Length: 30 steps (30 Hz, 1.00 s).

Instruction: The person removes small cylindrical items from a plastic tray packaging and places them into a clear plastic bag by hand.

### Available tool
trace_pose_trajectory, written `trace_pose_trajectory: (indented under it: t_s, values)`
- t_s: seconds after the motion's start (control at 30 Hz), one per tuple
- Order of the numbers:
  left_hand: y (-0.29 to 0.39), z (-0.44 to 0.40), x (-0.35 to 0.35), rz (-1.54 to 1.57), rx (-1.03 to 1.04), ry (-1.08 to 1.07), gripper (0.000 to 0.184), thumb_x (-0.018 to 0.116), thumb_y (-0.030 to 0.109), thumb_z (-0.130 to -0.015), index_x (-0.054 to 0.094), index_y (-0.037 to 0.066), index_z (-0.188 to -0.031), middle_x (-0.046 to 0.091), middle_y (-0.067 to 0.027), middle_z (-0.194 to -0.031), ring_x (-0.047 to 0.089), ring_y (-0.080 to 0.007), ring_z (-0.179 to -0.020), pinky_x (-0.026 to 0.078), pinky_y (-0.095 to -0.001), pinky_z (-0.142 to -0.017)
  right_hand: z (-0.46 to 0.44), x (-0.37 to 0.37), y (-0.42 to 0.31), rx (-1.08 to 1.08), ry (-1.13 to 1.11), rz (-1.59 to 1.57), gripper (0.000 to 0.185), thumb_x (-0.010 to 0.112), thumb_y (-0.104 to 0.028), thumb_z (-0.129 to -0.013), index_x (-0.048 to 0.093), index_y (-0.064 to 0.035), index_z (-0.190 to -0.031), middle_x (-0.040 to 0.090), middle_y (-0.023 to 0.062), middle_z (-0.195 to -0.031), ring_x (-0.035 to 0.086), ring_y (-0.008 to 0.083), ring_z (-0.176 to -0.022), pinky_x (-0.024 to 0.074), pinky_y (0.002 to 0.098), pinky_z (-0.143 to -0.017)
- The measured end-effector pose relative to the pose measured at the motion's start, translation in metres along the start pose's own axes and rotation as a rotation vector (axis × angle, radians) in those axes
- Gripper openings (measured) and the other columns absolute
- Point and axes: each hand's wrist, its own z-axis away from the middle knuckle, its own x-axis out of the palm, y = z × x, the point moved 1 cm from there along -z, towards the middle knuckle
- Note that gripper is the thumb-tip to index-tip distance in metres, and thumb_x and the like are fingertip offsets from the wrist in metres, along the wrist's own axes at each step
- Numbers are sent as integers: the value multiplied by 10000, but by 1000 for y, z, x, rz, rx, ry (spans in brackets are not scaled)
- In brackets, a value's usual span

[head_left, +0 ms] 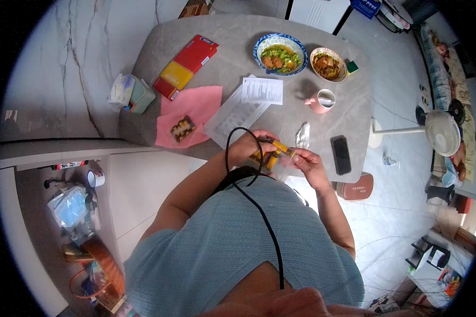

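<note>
At the table's near edge, my left hand [247, 146] is closed around a pack of small yellow-and-dark vials [273, 157]. My right hand [310, 165] pinches clear plastic wrapping [284, 168] at the pack's right side. A black cord loops in front of my left hand and partly covers it. Farther left, a similar bundle of vials [182, 128] lies on a pink cloth [206, 108]. Between cloth and hands rests a clear plastic tray [228, 120], with a printed sheet [263, 91] over its upper end. A crumpled silvery wrapper [302, 135] lies just beyond my right hand.
On the grey table [232, 45] are a red-and-yellow box [188, 64], a blue-rimmed bowl [256, 52], a smaller bowl of food [328, 64], a pink mug [320, 101] and a phone [340, 155]. A white fan [442, 133] stands at the right.
</note>
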Motion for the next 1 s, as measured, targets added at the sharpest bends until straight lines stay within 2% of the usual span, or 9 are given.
trace_pose_trajectory:
  t_s: [0.17,0.23,0.37,0.5,0.53,0.6,0.83,0.9,1.0]
  values:
    - [-10,-1,-1,82,-32,-43,320,695,129,-806,599,-7,-1079,638,-53,-925,600,-107,-830,493,-239,-718,4,1,-2,-16,-24,46,262,541,-74,-930,556,48,-1161,653,98,-991,643,186,-916,517,293,-820]
    - [-6,-1,1,-47,-4,-77,309,702,130,-802,611,-14,-1059,643,-52,-932,600,-116,-825,489,-250,-733,4,0,0,-24,-26,60,255,542,-55,-926,556,51,-1157,655,101,-983,642,185,-910,518,288,-804]
    - [2,4,3,-48,-50,-110,266,705,127,-799,636,-3,-1021,648,-52,-917,597,-120,-816,484,-258,-730,8,4,3,9,-31,68,174,546,-5,-912,574,40,-1077,656,90,-938,611,144,-769,503,261,-691]
    - [5,4,2,-300,-45,-154,268,728,130,-786,663,12,-1017,660,-39,-900,599,-109,-819,478,-257,-738,9,6,12,-57,-40,51,96,544,15,-906,578,23,-996,652,80,-905,555,113,-651,482,250,-619]
    - [4,4,2,-362,-23,-159,270,727,158,-785,671,9,-1003,657,-38,-871,596,-113,-814,475,-258,-724,9,6,11,-56,-40,50,96,544,15,-906,578,23,-996,652,80,-905,555,113,-651,482,250,-619]
    - [2,2,1,-347,-35,-183,286,731,166,-784,670,5,-1011,661,-41,-880,597,-112,-815,474,-257,-726,11,5,11,19,-30,114,119,568,13,-892,596,11,-1007,646,71,-940,612,145,-873,507,282,-820]
    - [9,3,8,-326,-85,-182,316,741,178,-776,667,13,-1035,674,-53,-904,610,-122,-825,473,-263,-752,6,13,16,13,70,72,107,578,41,-871,566,-14,-962,621,48,-914,590,121,-844,500,262,-773]
    - [9,2,6,-320,-104,-180,307,739,157,-780,662,4,-1035,672,-53,-915,613,-119,-825,481,-261,-745,4,16,21,-45,110,37,86,571,40,-876,525,-19,-918,577,41,-824,498,75,-610,428,215,-520]
    - [5,0,5,-327,-106,-173,304,738,156,-781,663,7,-1034,672,-48,-911,612,-114,-823,482,-261,-744,6,18,19,-28,138,71,80,583,37,-872,536,-19,-904,578,32,-814,509,78,-630,433,212,-534]
